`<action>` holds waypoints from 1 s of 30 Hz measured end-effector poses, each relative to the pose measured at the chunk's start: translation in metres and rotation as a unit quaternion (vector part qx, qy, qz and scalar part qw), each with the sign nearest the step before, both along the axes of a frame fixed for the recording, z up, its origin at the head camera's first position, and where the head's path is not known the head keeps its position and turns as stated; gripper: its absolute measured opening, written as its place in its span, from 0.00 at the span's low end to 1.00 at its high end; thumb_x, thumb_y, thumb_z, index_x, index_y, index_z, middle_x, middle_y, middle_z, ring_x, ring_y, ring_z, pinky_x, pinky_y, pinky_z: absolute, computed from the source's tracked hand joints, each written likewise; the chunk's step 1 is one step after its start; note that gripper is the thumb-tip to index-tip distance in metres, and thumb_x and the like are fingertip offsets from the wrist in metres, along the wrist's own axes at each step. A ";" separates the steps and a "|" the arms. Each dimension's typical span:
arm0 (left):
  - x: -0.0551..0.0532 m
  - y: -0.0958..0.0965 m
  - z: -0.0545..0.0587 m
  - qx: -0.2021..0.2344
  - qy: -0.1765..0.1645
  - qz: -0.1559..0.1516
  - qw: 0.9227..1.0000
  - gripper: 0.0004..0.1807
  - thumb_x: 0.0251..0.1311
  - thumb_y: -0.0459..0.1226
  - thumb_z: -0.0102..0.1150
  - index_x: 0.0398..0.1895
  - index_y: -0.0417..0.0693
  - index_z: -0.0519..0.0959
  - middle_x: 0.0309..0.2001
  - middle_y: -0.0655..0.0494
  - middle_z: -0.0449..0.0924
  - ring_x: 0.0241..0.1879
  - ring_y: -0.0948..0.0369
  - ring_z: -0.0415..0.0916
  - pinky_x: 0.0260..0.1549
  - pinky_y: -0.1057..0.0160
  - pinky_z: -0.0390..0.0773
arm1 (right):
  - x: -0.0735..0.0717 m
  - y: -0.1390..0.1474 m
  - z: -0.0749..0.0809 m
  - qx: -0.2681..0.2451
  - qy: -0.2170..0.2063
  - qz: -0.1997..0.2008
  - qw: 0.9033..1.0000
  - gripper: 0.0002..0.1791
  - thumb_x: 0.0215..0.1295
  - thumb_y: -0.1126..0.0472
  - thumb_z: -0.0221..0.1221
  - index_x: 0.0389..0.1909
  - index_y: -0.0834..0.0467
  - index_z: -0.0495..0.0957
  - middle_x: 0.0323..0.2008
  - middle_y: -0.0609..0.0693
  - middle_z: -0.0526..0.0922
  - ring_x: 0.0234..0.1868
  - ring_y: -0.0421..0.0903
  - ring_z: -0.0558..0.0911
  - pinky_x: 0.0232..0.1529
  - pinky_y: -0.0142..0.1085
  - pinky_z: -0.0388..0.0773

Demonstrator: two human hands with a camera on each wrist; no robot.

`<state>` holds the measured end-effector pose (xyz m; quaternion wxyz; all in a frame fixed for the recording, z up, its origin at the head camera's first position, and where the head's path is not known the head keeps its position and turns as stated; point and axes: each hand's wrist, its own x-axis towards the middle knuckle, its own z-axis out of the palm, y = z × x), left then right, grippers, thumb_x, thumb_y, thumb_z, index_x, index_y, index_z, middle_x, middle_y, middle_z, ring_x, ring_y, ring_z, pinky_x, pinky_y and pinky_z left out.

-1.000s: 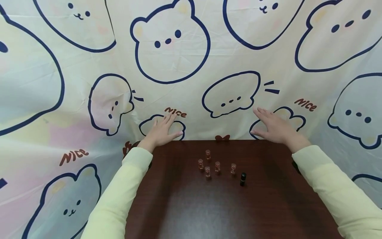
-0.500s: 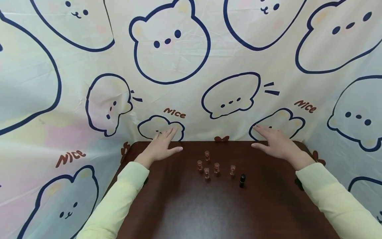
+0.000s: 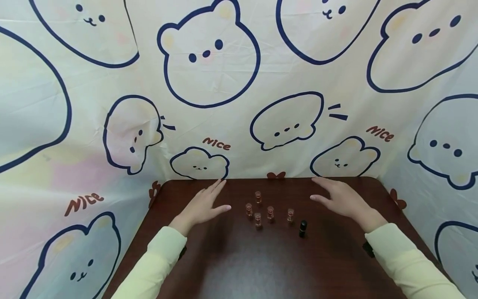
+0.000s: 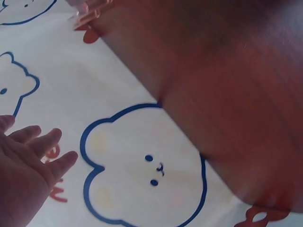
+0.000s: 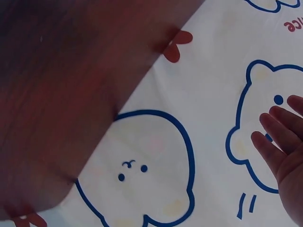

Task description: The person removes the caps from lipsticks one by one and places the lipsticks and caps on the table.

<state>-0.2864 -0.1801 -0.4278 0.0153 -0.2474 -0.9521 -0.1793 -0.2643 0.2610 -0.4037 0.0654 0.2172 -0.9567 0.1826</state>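
Note:
My left hand (image 3: 200, 209) hovers over the far left part of the dark brown table (image 3: 257, 270), fingers extended and thumb apart, holding nothing. On the other side my right hand (image 3: 344, 200) hovers likewise with straight fingers. Between them stand several small clear pinkish containers with flared tops, such as the rearmost one (image 3: 258, 197) and the rightmost one (image 3: 290, 215). A black lipstick-like tube (image 3: 303, 229) stands upright nearest me. Neither hand touches these. Extended fingers (image 4: 61, 163) show in the left wrist view, and fingers (image 5: 270, 149) in the right wrist view.
A pale cloth (image 3: 209, 83) printed with blue-outlined bears hangs behind the table and along both sides. The table's far edge (image 3: 246, 179) meets the cloth. Part of a pinkish container (image 4: 92, 12) appears at the top of the left wrist view.
Both hands have come down from in front of the cloth to lower over the table's far part. The small containers and the black tube stand as before; the head view has shifted slightly.

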 end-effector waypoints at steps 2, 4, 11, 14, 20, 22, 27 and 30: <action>0.002 0.002 -0.007 0.010 -0.001 0.000 1.000 0.49 0.59 0.64 0.54 0.77 0.53 0.51 0.75 0.48 0.52 0.70 0.48 0.55 0.64 0.42 0.57 | 0.001 -0.001 -0.006 -0.006 -0.001 -0.003 1.000 0.37 0.66 0.44 0.60 0.67 0.64 0.67 0.63 0.64 0.71 0.62 0.61 0.72 0.58 0.56 0.69; 0.004 0.003 -0.013 0.021 -0.005 0.001 1.000 0.48 0.60 0.62 0.56 0.77 0.53 0.52 0.74 0.48 0.54 0.70 0.48 0.57 0.64 0.42 0.59 | 0.001 -0.002 -0.012 -0.010 -0.002 -0.005 1.000 0.35 0.66 0.44 0.60 0.65 0.64 0.69 0.61 0.63 0.73 0.61 0.60 0.73 0.57 0.56 0.70; 0.009 0.008 -0.030 0.029 -0.021 0.001 0.999 0.47 0.59 0.63 0.56 0.77 0.54 0.53 0.73 0.49 0.57 0.69 0.50 0.59 0.63 0.46 0.62 | 0.002 -0.002 -0.034 -0.020 -0.009 0.004 1.000 0.33 0.65 0.44 0.60 0.61 0.64 0.74 0.57 0.61 0.77 0.58 0.58 0.76 0.55 0.55 0.72; 0.011 0.010 -0.036 0.028 -0.025 -0.001 0.999 0.47 0.59 0.63 0.56 0.77 0.54 0.54 0.72 0.49 0.58 0.69 0.49 0.60 0.62 0.46 0.63 | 0.004 -0.003 -0.042 -0.023 -0.013 0.009 1.000 0.30 0.64 0.47 0.62 0.60 0.64 0.75 0.56 0.60 0.79 0.57 0.57 0.77 0.54 0.54 0.73; 0.015 0.012 -0.045 0.019 -0.031 0.003 0.999 0.46 0.59 0.63 0.56 0.76 0.54 0.56 0.71 0.49 0.60 0.68 0.49 0.61 0.62 0.45 0.63 | 0.007 -0.006 -0.057 -0.027 -0.032 0.017 0.999 0.27 0.63 0.50 0.64 0.57 0.64 0.77 0.53 0.59 0.80 0.54 0.56 0.79 0.52 0.53 0.75; 0.016 0.012 -0.048 0.019 -0.035 0.004 0.999 0.45 0.59 0.63 0.56 0.75 0.53 0.57 0.71 0.49 0.61 0.68 0.49 0.61 0.62 0.44 0.63 | 0.008 -0.006 -0.063 -0.025 -0.039 0.021 0.999 0.27 0.63 0.49 0.64 0.56 0.64 0.78 0.53 0.58 0.81 0.54 0.56 0.79 0.52 0.53 0.75; 0.018 0.013 -0.054 0.025 -0.046 0.011 0.999 0.45 0.59 0.62 0.57 0.74 0.52 0.59 0.70 0.47 0.62 0.67 0.47 0.61 0.62 0.41 0.62 | 0.008 -0.008 -0.075 -0.023 -0.054 0.025 0.998 0.26 0.62 0.50 0.65 0.55 0.63 0.79 0.52 0.57 0.81 0.53 0.55 0.79 0.51 0.51 0.76; 0.017 0.014 -0.058 0.021 -0.043 0.009 0.999 0.44 0.59 0.62 0.57 0.74 0.52 0.60 0.70 0.47 0.63 0.67 0.47 0.62 0.62 0.42 0.62 | 0.008 -0.009 -0.080 -0.026 -0.068 0.021 0.997 0.26 0.61 0.51 0.66 0.54 0.64 0.79 0.51 0.57 0.81 0.53 0.55 0.80 0.50 0.52 0.76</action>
